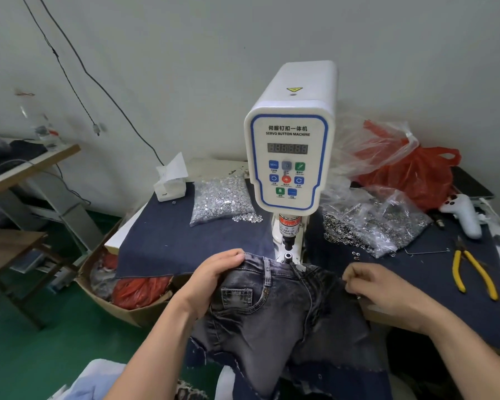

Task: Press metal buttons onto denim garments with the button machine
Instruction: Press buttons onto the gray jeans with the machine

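Denim-covered bench (185, 241), grey wall behind. Left hand (214, 277) grips jeans (274, 310) waistband; right hand (378, 287) pinches the other side, fingers curled. Waistband sits at the button machine (289, 157) die. Step: positioning. Next likely needs fingers clear before pressing.

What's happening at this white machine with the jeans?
A person is setting a pair of grey denim shorts under the servo button machine. The left hand grips the waistband, and the right hand pinches the other side. The waistband lies at the lower die, below the press head. Bags of metal buttons sit beside the machine.
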